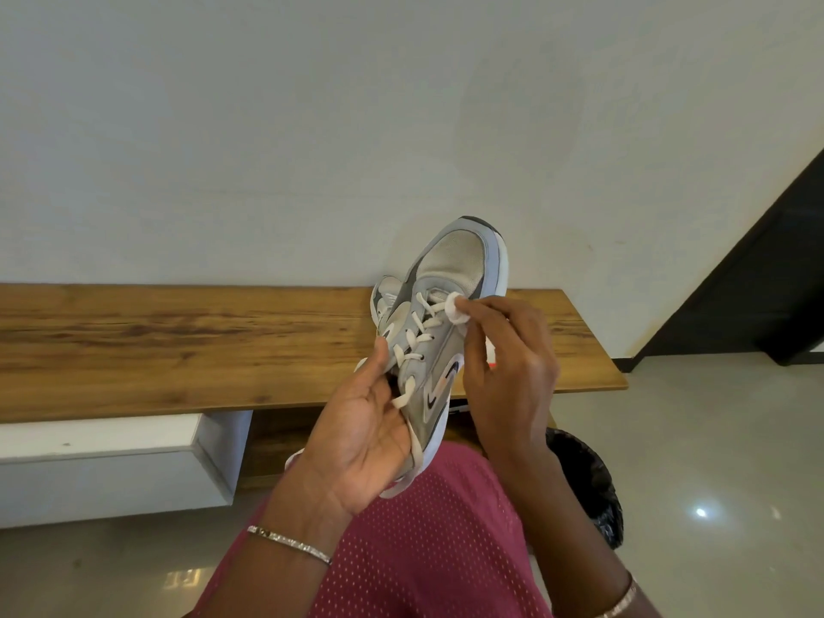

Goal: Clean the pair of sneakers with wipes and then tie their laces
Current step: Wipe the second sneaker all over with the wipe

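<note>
A grey and white sneaker with loose white laces is held up in front of me, toe pointing away. My left hand grips it at the heel end, thumb lying along the lace side. My right hand pinches a small folded white wipe and presses it against the upper laces near the toe box. The second sneaker stands on the wooden bench just behind the held one, mostly hidden by it.
The bench runs along a white wall. A small red and white object lies on the bench behind my right hand. A bin with a black liner stands on the pale floor at the right. My lap in red mesh cloth is below.
</note>
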Available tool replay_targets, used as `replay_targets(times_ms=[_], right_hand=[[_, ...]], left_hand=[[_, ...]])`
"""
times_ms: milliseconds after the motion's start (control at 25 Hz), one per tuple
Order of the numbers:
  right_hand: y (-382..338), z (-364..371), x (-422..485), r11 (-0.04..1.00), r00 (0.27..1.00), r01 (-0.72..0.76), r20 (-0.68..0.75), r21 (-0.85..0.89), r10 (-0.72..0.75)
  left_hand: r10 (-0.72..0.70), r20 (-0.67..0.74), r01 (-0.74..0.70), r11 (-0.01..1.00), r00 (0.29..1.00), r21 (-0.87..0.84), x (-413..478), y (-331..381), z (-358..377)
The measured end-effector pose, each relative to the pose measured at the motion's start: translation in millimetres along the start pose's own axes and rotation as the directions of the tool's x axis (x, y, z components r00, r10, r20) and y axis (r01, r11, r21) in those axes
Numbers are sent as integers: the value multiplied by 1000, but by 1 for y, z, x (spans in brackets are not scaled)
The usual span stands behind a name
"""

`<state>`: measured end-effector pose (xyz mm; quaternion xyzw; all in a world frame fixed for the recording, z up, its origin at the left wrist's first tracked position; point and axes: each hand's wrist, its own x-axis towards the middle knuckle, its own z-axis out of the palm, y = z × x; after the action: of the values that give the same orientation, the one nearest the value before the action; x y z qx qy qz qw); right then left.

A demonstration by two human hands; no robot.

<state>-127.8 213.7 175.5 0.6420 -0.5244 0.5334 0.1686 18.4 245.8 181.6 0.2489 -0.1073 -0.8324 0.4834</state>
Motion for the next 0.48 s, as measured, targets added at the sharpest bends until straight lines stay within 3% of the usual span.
replay_targets(times_ms=[280, 480], right_hand=[[-19, -1, -42, 997, 989, 34, 141, 68, -44], [0, -2, 5, 991, 993, -115, -10, 61, 116]], left_hand=[[-36, 3, 36, 999, 999, -40, 2, 5, -7], [-5, -22, 5, 1000, 1000, 1, 0, 0, -1]])
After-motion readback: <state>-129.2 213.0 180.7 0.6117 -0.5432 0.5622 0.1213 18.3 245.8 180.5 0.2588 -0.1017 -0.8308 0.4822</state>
